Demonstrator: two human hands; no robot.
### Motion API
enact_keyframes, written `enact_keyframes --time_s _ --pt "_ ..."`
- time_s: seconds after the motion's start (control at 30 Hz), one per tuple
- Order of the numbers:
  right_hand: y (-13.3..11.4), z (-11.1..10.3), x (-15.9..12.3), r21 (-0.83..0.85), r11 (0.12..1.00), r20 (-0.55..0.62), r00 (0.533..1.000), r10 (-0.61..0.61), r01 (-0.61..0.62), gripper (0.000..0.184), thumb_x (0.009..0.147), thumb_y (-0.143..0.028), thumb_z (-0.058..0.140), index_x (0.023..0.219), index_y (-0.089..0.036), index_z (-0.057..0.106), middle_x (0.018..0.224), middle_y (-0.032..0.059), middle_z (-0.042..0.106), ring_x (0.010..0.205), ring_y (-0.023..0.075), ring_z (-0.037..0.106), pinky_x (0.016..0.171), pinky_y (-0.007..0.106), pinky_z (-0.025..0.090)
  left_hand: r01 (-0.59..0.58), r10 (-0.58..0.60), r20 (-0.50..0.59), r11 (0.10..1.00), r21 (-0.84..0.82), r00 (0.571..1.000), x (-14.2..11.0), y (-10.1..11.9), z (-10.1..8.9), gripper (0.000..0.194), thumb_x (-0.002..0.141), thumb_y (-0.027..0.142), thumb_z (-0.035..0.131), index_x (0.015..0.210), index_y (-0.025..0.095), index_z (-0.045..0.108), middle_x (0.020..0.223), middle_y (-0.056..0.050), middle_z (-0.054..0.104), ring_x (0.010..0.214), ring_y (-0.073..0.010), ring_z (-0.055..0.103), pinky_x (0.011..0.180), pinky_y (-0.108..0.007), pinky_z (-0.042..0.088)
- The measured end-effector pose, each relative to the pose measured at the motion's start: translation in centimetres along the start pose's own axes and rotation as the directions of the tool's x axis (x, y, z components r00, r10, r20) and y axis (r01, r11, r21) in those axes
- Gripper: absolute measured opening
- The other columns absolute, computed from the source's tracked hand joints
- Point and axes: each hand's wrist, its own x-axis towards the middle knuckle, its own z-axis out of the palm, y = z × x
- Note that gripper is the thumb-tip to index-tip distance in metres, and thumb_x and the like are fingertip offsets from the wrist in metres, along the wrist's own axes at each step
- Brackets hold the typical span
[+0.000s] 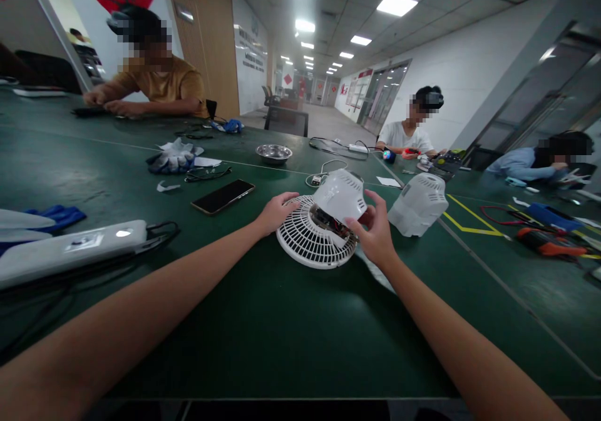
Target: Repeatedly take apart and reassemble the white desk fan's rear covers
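Note:
A white round fan grille (310,255) lies on the green table with its slats facing up. Over its centre sits a white plastic motor cover (340,194), tilted, with electronic parts and wires (328,221) showing beneath its raised near edge. My left hand (278,213) grips the grille at its left rim. The cover's right side is held between the thumb and fingers of my right hand (377,230). Right of that hand stands another white vented housing (419,205). A white cable with a plug (317,180) lies just behind the grille.
Left of the grille are a phone (223,196), gloves (173,158) and a white power strip (79,251). A metal bowl (274,153) stands farther back. To the right lie yellow tape (474,228) and an orange-black multimeter (549,243). Several people sit around the table.

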Motion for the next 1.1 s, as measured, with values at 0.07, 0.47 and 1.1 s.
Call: enact_keyframes --time_s 0.07,0.47,1.1 --pt "-0.3 -0.2 -0.1 -0.116 0.992 0.025 0.999 -0.048 0.051 0.085 0.079 -0.048 0.078 0.149 -0.033 0.034 0.116 0.0084 0.066 0.099 0.0294 0.067 0.097 0.054 0.056 -0.156 0.152 0.042 0.976 0.154 0.988 -0.7 0.9 0.0 0.044 0.086 0.035 0.074 0.129 0.023 0.071 0.154 -0.011 0.055 0.143 -0.0351 0.048 0.120 -0.050 0.032" --pt "-0.7 -1.3 0.4 -0.375 0.891 0.202 0.961 -0.189 0.254 0.087 0.079 -0.038 0.072 0.154 -0.029 0.030 0.140 0.0136 0.059 0.112 0.0350 0.064 0.097 0.055 0.054 -0.548 0.406 0.388 0.735 0.400 0.827 -1.8 4.3 0.6 0.075 0.083 0.054 0.073 0.147 0.018 0.053 0.129 -0.016 0.070 0.113 -0.0353 0.063 0.105 -0.049 0.040" --pt "-0.6 -2.2 0.4 -0.321 0.828 0.346 0.870 -0.350 0.460 0.088 0.079 -0.039 0.068 0.156 -0.030 0.026 0.154 0.0144 0.047 0.127 0.0401 0.057 0.103 0.061 0.051 -0.649 0.378 0.572 0.651 0.395 0.728 -1.0 4.4 0.3 0.064 0.086 0.071 0.062 0.123 0.019 0.067 0.120 -0.014 0.066 0.110 -0.0329 0.061 0.092 -0.050 0.050"
